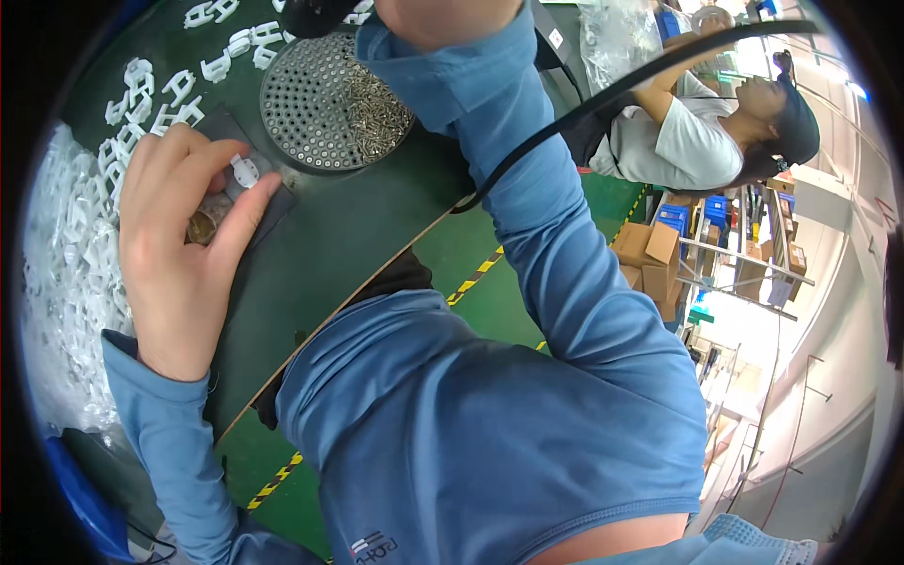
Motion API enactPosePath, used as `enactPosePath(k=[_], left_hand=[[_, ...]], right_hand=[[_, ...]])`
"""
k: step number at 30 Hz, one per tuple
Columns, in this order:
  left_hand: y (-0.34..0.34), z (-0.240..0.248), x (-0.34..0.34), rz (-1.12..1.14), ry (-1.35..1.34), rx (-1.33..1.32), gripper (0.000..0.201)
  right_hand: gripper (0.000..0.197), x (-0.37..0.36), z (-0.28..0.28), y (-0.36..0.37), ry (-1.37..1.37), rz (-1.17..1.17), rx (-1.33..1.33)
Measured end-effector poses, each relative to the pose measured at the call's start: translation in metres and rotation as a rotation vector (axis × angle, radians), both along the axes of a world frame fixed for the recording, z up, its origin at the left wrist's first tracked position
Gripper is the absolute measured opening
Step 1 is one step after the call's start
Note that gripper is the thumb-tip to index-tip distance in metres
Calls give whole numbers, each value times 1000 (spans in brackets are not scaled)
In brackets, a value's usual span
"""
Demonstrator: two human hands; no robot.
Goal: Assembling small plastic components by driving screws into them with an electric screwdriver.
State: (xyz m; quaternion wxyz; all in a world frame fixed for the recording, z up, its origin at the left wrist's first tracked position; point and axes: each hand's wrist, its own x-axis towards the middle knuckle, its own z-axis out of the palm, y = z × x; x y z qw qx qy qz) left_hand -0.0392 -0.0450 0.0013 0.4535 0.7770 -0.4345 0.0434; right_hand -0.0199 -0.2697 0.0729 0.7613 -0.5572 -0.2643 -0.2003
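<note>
My left hand (174,245) is closed, with thumb and forefinger pinching a small white plastic part (246,171). It holds the part over a dark flat plate (273,209) on the green table. A brassy round piece (201,226) shows beneath the palm. At the top edge only the wrist and heel of my right hand (447,21) are visible; its fingers are out of the picture. Left of that wrist is a black rounded object (318,15), also cut off. Below them stands a round perforated metal tray (303,118) with a heap of small screws (379,115).
Several white plastic parts (138,80) lie loose on the table (311,235). Clear bags (71,282) full of such parts line the left side. A black cable (603,99) arches across my right arm. A co-worker (697,132) stands beyond it, with cardboard boxes (648,259) nearby.
</note>
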Motion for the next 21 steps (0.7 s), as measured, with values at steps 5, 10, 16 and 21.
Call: enactPosePath(k=[5,10,16,21], left_hand=[[2,-1,2,-1,-31,8,26],[3,-2,2,6,-9,6,26],[3,-4,1,4,0,-3,27],[3,-5,1,4,-5,-5,27]], right_hand=[[37,-4,-7,19,42,-179,-45],[36,-1,-8,28,-48,-177,-66],[33,0,-9,23,5,-138,-92],[33,-2,-7,28,-2,-175,-99]])
